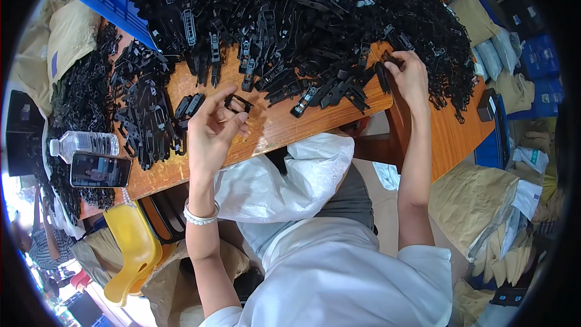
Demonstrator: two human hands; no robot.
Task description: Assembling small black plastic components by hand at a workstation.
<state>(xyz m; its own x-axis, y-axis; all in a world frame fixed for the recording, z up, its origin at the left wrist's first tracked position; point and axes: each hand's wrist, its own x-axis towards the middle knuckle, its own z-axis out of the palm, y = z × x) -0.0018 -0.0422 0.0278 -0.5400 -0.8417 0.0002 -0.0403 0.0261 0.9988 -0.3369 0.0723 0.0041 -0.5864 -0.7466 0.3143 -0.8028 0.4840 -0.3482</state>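
Over the bare strip of the desk (pixel 272 128), I have the left hand (pixel 210 128) loosely curled, thumb and fingers pinching a small black frame (pixel 244 100). The right hand (pixel 411 79) is partly closed at the edge of the large heap (pixel 302 15); I cannot tell whether its fingertips grip anything there, though a long black part (pixel 382 77) lies beside them. I judge the work far from finished: the heap is deep, a smaller pile (pixel 145 112) lies at left, and sorted status is indeterminable. The frame looks rectangular, tilted and open-centred, probably rigid plastic.
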